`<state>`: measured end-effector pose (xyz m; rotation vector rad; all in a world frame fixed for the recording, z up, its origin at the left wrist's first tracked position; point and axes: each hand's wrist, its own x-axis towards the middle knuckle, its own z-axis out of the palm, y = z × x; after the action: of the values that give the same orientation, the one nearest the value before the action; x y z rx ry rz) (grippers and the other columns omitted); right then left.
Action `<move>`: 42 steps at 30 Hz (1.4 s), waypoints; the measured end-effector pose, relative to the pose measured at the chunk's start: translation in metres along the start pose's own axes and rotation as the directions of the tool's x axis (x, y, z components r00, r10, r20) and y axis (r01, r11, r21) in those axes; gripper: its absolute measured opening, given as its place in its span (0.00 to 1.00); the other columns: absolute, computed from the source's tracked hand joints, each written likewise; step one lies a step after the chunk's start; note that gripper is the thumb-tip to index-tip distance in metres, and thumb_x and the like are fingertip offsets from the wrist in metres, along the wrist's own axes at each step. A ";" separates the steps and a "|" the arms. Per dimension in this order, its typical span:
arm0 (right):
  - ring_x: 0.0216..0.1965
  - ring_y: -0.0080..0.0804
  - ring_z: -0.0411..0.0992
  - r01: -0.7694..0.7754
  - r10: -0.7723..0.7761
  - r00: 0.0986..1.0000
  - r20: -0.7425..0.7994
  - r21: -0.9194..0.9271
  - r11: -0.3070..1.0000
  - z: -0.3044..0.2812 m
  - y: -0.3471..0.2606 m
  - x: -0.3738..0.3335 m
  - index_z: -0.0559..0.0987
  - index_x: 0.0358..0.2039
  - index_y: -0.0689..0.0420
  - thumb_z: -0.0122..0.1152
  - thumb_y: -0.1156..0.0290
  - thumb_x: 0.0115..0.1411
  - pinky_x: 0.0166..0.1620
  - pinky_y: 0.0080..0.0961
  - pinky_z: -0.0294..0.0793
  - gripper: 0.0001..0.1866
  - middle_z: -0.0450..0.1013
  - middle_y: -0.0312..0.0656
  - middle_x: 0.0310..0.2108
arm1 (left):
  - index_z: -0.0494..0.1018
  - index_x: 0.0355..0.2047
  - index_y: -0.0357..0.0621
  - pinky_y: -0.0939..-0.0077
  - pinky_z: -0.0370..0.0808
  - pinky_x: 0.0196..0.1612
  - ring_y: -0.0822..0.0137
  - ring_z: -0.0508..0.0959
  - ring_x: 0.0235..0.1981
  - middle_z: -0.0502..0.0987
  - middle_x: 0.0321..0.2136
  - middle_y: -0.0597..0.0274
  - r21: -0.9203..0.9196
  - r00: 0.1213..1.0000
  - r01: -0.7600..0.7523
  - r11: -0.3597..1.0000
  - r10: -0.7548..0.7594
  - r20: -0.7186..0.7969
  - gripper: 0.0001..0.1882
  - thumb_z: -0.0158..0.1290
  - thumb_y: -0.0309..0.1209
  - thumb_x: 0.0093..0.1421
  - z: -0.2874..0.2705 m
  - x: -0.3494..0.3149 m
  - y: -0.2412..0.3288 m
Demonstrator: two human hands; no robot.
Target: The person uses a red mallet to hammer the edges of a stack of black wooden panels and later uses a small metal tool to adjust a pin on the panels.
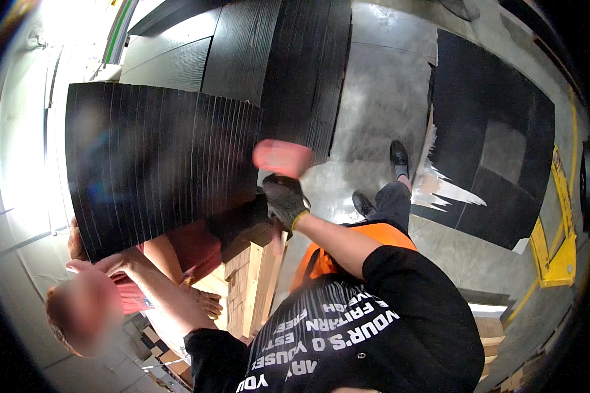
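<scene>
My right hand (pixel 286 202), in a dark glove with a yellow cuff, is closed round the handle of a mallet. The mallet's red head (pixel 282 158), smeared by motion, is up beside the right edge of a large black grooved panel (pixel 160 164). Thin pale lines run along that panel from far to near. At its near left corner, my bare left hand (pixel 105 263) grips the edge, with some fingers hidden. A person in a red shirt (pixel 200 252) stands partly behind the panel. One of that person's hands (pixel 76 241) is at its left edge, the other (pixel 204 302) lower down.
Light wooden lumber (pixel 252 281) stands below the panel. Long black boards (pixel 301 72) lie at the far side. Across the grey floor, right, is a black sheet (pixel 491 137) with a torn pale edge, beside a yellow metal frame (pixel 557 252). Cardboard boxes (pixel 170 360) sit at lower left.
</scene>
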<state>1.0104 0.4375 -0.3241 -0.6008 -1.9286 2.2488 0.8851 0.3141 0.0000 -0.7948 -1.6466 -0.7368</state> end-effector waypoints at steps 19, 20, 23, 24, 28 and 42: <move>0.33 0.46 0.72 0.093 -0.216 0.963 -0.162 -0.553 0.828 -0.022 -0.028 0.017 0.72 0.28 0.58 0.48 0.72 0.55 0.37 0.39 0.69 0.06 0.72 0.47 0.28 | 0.75 0.30 0.31 0.58 0.79 0.35 0.54 0.78 0.33 0.77 0.31 0.44 -0.160 0.870 0.440 0.883 -0.464 -0.166 0.32 0.36 0.52 0.59 0.010 0.011 0.035; 0.35 0.46 0.72 0.059 -0.128 0.988 -0.086 -0.550 0.833 -0.017 -0.028 0.016 0.73 0.31 0.58 0.50 0.71 0.54 0.37 0.39 0.69 0.07 0.72 0.48 0.29 | 0.75 0.29 0.32 0.59 0.79 0.35 0.54 0.78 0.34 0.77 0.31 0.45 -0.162 0.865 0.444 0.881 -0.469 -0.178 0.31 0.36 0.51 0.60 0.009 0.011 0.037; 0.32 0.42 0.72 0.239 -0.117 0.962 0.245 -0.559 0.794 -0.032 -0.021 0.021 0.75 0.26 0.58 0.52 0.67 0.49 0.37 0.39 0.70 0.08 0.71 0.51 0.26 | 0.74 0.28 0.35 0.59 0.78 0.37 0.55 0.77 0.34 0.77 0.31 0.47 -0.231 0.824 0.495 0.837 -0.537 -0.181 0.30 0.36 0.51 0.60 0.025 0.005 0.042; 0.26 0.38 0.72 0.191 -0.114 0.976 0.188 -0.470 0.862 -0.037 -0.015 0.023 0.73 0.23 0.58 0.50 0.69 0.51 0.29 0.36 0.69 0.07 0.70 0.48 0.22 | 0.74 0.28 0.36 0.58 0.78 0.38 0.56 0.77 0.34 0.77 0.31 0.48 -0.250 0.807 0.513 0.821 -0.561 -0.184 0.29 0.36 0.51 0.60 0.026 0.005 0.044; 0.18 0.28 0.68 0.067 -0.047 0.983 -0.180 0.109 0.992 -0.060 -0.021 0.026 0.71 0.22 0.58 0.53 0.68 0.54 0.20 0.30 0.66 0.08 0.68 0.38 0.17 | 0.72 0.25 0.37 0.58 0.76 0.44 0.55 0.76 0.37 0.76 0.32 0.48 -0.275 0.816 0.505 0.818 -0.557 -0.156 0.28 0.36 0.50 0.63 0.010 0.007 0.039; 0.28 0.18 0.64 -0.013 -0.017 0.962 0.272 0.109 0.994 -0.176 -0.150 0.056 0.68 0.27 0.55 0.58 0.77 0.55 0.33 0.18 0.66 0.07 0.65 0.29 0.24 | 0.70 0.23 0.35 0.51 0.58 0.57 0.50 0.70 0.45 0.74 0.32 0.43 -0.155 0.861 0.497 0.854 -0.463 0.209 0.27 0.28 0.41 0.66 -0.032 0.018 0.052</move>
<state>0.9996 0.6458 -0.2107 -0.2869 -1.8971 2.5311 0.9426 0.3204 0.0272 -0.5931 -1.9735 -1.2386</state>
